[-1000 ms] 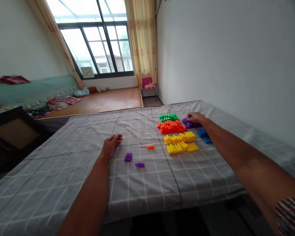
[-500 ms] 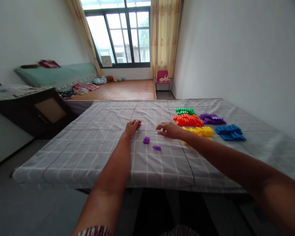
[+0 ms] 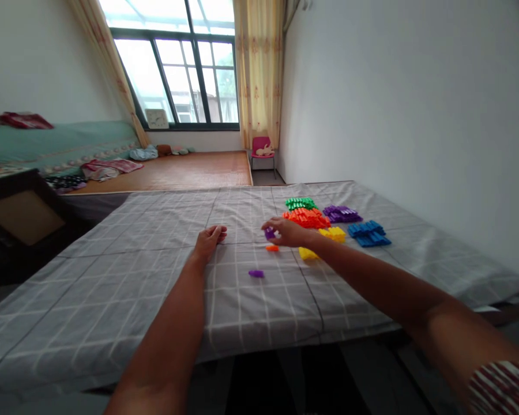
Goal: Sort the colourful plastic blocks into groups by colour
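Note:
My right hand [image 3: 288, 231] is closed around purple pieces [image 3: 270, 233], its fingertips just above the cloth. Close below those fingers lies a small orange piece [image 3: 272, 248]. A single purple piece [image 3: 256, 274] rests nearer the table's front. My left hand [image 3: 210, 239] lies on its side on the cloth, fingers curled together; whether anything is inside them is hidden. Beyond and beside my right hand are piles of orange pieces [image 3: 307, 218], green pieces [image 3: 301, 203], purple pieces [image 3: 341, 214], blue pieces [image 3: 369, 234] and yellow pieces [image 3: 334, 234], the yellow ones partly covered by my forearm.
A grey checked cloth [image 3: 155, 230] covers the table. A white wall [image 3: 393, 104] runs along the right. Behind the table are a low wooden platform [image 3: 199, 167], a pink chair [image 3: 262, 147] and a window; a dark cabinet [image 3: 21, 219] stands at the left.
The view has turned right. The pair of purple pieces has left its place on the cloth and purple now shows in my right hand. An orange piece now shows below that hand.

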Action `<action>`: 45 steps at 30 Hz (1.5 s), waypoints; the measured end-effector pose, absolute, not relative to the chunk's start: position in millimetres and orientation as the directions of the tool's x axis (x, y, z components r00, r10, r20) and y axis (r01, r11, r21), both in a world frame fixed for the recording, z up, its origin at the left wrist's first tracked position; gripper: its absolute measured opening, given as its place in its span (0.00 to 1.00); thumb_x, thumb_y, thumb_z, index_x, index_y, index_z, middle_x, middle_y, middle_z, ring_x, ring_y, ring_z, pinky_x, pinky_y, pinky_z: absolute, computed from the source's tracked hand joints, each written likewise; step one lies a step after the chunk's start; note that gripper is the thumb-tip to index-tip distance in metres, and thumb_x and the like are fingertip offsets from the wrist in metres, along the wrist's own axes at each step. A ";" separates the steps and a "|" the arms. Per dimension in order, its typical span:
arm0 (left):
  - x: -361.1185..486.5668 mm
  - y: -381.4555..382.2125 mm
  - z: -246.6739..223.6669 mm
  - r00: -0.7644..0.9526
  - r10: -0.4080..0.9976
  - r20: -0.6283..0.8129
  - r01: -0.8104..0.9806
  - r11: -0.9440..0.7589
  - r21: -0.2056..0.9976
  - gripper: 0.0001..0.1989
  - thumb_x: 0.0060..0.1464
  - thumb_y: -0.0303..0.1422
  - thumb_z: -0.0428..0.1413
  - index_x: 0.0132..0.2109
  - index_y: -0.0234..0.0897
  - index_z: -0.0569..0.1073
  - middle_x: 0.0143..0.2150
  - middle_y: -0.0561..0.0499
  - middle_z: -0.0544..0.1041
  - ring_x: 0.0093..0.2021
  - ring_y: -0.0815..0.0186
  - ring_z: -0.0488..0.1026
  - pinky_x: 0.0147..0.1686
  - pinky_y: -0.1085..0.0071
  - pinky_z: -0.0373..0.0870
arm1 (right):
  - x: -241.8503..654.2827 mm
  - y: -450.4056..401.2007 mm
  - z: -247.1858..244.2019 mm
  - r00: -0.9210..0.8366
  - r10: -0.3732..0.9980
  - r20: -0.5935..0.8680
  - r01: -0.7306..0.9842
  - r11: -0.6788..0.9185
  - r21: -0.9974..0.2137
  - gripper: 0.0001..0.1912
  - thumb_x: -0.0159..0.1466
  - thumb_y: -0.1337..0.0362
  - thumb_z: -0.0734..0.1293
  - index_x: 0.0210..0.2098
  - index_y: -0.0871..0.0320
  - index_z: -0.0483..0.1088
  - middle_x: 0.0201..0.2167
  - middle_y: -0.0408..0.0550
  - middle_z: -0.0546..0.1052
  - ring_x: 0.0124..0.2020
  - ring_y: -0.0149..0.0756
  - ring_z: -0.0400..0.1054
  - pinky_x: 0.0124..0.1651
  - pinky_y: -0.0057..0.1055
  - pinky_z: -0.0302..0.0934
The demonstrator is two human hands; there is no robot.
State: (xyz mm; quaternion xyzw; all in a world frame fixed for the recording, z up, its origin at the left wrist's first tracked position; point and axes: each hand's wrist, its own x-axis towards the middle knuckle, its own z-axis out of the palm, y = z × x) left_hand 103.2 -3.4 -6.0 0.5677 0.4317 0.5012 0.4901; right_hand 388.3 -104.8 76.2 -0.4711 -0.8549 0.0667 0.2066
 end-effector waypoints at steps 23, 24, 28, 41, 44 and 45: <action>98.0 -1.5 2.8 0.093 0.994 0.059 -0.009 -0.059 0.998 0.25 0.40 0.50 0.64 0.38 0.33 0.78 0.40 0.45 0.78 0.38 0.65 0.75 0.37 0.71 0.73 | 678.1 -49.5 66.9 0.270 0.956 -0.115 0.863 -0.293 -0.412 0.26 0.53 0.72 0.69 0.52 0.62 0.73 0.51 0.53 0.76 0.49 0.41 0.71 0.48 0.29 0.66; 98.2 -1.2 2.5 0.096 0.994 0.059 -0.009 -0.059 0.998 0.25 0.40 0.50 0.64 0.38 0.32 0.78 0.40 0.45 0.78 0.38 0.65 0.75 0.37 0.72 0.73 | 675.8 -51.5 69.0 0.267 0.955 -0.129 0.864 -0.297 -0.406 0.26 0.53 0.73 0.67 0.52 0.63 0.72 0.51 0.53 0.76 0.49 0.41 0.71 0.48 0.29 0.66; 99.8 -0.2 0.7 0.101 0.993 0.062 -0.007 -0.062 0.998 0.26 0.40 0.51 0.64 0.38 0.32 0.78 0.39 0.45 0.78 0.38 0.66 0.74 0.35 0.73 0.72 | 656.3 -62.4 82.3 0.304 0.952 -0.026 0.906 -0.298 -0.301 0.23 0.55 0.75 0.63 0.51 0.65 0.73 0.49 0.55 0.77 0.48 0.40 0.71 0.47 0.27 0.64; 105.8 -4.4 -4.4 0.107 0.986 0.129 -0.055 -0.124 0.991 0.24 0.39 0.50 0.63 0.34 0.32 0.77 0.32 0.47 0.77 0.32 0.69 0.72 0.34 0.72 0.70 | 363.8 -129.0 69.3 -0.721 0.683 0.113 0.602 0.699 -0.385 0.13 0.63 0.62 0.65 0.45 0.59 0.74 0.41 0.50 0.77 0.33 0.29 0.70 0.37 0.25 0.62; 105.5 -5.3 -5.3 0.112 0.984 0.141 -0.062 -0.135 0.989 0.24 0.40 0.50 0.63 0.34 0.32 0.77 0.32 0.48 0.77 0.31 0.69 0.73 0.34 0.72 0.70 | 326.6 -137.7 54.4 -0.763 0.646 0.032 0.599 0.724 -0.342 0.13 0.60 0.62 0.68 0.43 0.60 0.74 0.39 0.50 0.77 0.31 0.31 0.69 0.35 0.26 0.62; 105.1 -5.2 -5.7 0.114 0.983 0.142 -0.061 -0.136 0.989 0.24 0.40 0.51 0.63 0.34 0.32 0.77 0.32 0.48 0.78 0.31 0.69 0.73 0.35 0.72 0.71 | 320.9 -138.3 51.1 -0.763 0.646 0.028 0.605 0.729 -0.320 0.12 0.59 0.63 0.69 0.42 0.60 0.74 0.38 0.49 0.77 0.31 0.31 0.69 0.35 0.26 0.62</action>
